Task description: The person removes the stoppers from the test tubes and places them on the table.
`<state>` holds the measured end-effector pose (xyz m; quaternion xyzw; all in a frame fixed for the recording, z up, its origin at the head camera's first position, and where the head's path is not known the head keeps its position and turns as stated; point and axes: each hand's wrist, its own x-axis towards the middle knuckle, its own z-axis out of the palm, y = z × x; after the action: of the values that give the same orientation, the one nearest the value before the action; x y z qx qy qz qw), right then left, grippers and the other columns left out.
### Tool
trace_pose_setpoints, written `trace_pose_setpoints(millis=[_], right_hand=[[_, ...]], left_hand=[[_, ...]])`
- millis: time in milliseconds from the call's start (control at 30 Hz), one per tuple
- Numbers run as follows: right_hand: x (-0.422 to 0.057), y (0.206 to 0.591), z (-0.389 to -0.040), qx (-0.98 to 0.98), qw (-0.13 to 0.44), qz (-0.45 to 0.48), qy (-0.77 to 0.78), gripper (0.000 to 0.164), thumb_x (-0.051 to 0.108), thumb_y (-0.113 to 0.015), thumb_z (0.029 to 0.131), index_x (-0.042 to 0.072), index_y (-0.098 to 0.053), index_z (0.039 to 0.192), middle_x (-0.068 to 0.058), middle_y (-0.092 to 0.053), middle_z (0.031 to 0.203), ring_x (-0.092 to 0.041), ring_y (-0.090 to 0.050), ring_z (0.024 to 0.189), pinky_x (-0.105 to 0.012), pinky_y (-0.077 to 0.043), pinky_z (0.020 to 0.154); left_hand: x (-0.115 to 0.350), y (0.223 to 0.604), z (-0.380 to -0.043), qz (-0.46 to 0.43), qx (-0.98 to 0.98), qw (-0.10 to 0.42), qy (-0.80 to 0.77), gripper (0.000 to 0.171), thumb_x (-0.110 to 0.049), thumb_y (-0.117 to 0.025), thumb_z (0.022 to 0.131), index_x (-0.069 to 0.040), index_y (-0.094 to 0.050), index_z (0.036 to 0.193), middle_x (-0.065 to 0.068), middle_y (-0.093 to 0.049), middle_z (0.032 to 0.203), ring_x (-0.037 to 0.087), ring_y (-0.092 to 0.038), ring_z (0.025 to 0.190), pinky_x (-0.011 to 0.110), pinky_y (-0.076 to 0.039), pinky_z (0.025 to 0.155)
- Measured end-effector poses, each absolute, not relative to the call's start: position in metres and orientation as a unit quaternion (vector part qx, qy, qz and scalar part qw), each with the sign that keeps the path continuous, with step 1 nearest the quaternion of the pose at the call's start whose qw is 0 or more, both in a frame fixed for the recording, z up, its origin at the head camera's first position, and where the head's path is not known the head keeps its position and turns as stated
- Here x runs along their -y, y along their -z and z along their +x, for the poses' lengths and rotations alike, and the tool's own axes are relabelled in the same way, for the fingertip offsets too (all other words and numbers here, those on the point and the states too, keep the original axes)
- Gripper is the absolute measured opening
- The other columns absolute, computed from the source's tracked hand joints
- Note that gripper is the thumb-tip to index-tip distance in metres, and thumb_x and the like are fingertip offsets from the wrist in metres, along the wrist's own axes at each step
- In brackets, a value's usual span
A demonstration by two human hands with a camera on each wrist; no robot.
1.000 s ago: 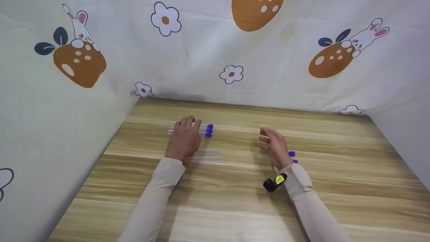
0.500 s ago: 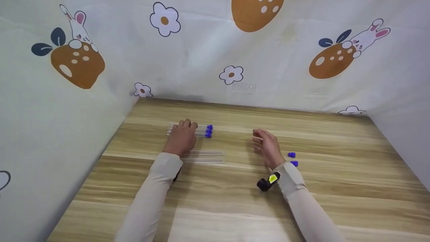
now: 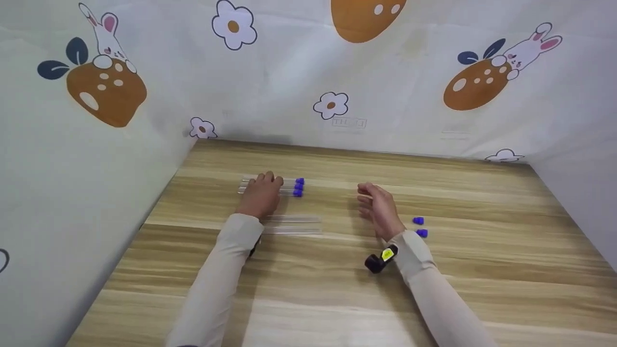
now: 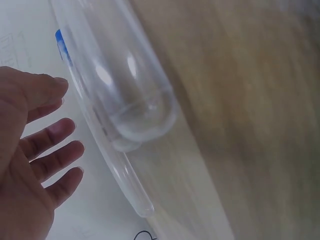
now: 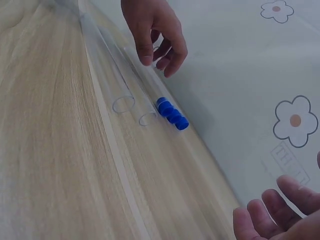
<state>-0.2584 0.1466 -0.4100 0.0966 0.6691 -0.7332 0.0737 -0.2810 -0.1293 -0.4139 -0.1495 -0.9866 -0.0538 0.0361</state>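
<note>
Three clear test tubes (image 3: 288, 188) with blue caps (image 3: 299, 186) lie side by side on the table. Over their middle hovers my left hand (image 3: 260, 195), its fingers loosely bent and holding nothing; in the left wrist view its fingers (image 4: 55, 160) are spread apart beside the tubes. Nearer to me, two uncapped tubes (image 3: 299, 230) lie parallel, partly hidden by the left wrist; the right wrist view shows an open mouth (image 5: 123, 104). To the right, my right hand (image 3: 380, 209) is held in the air with relaxed fingers and nothing in them.
Two loose blue caps, a far cap (image 3: 418, 220) and a nearer cap (image 3: 422, 233), lie right of the right hand. A printed white cloth (image 3: 279, 86) stands behind the wooden table (image 3: 318, 299) and along its sides.
My right hand has drifted left, and the two loose caps now show fully. My left hand has shifted slightly left over the capped tubes. The tubes lie as before.
</note>
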Motion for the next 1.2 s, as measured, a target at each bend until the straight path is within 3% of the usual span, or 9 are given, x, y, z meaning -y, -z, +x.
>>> trace_pose_setpoints(millis=[267,600,900,1200], right_hand=[[-0.142,0.410,-0.260,-0.669,0.076,0.103,0.732,0.043,0.030,-0.039,0.101,0.000,-0.049,0.130,-0.011,-0.049,0.130,-0.022,-0.052,0.110,-0.032,-0.046,0.080],[-0.136,0.410,-0.260,-0.667,0.081,0.094,0.735,0.043,0.027,-0.036,0.102,-0.001,-0.046,0.133,-0.014,-0.046,0.136,-0.027,-0.048,0.118,-0.034,-0.047,0.085],[-0.134,0.410,-0.261,-0.664,0.068,0.100,0.738,0.040,0.024,-0.038,0.101,-0.003,-0.049,0.129,-0.007,-0.054,0.118,-0.015,-0.056,0.096,-0.029,-0.047,0.075],[-0.134,0.410,-0.262,-0.656,0.089,0.098,0.743,0.043,0.026,-0.037,0.102,-0.003,-0.046,0.133,-0.014,-0.048,0.132,-0.026,-0.048,0.119,-0.037,-0.045,0.091]], left_hand=[[0.132,0.418,-0.283,-0.149,0.987,0.039,0.052,0.026,-0.010,-0.050,0.096,-0.004,-0.057,0.120,0.020,-0.056,0.118,0.037,-0.053,0.111,0.053,-0.043,0.093],[0.132,0.417,-0.283,-0.151,0.987,0.029,0.037,0.023,-0.005,-0.049,0.095,-0.004,-0.060,0.115,0.020,-0.060,0.115,0.037,-0.055,0.109,0.055,-0.044,0.093],[0.133,0.417,-0.284,-0.154,0.987,0.019,0.031,0.022,0.007,-0.059,0.085,-0.004,-0.061,0.104,0.019,-0.063,0.110,0.037,-0.057,0.108,0.058,-0.042,0.095],[0.132,0.418,-0.284,-0.162,0.986,0.016,0.037,0.019,0.005,-0.058,0.087,-0.005,-0.063,0.102,0.019,-0.065,0.106,0.037,-0.060,0.103,0.056,-0.045,0.091]])
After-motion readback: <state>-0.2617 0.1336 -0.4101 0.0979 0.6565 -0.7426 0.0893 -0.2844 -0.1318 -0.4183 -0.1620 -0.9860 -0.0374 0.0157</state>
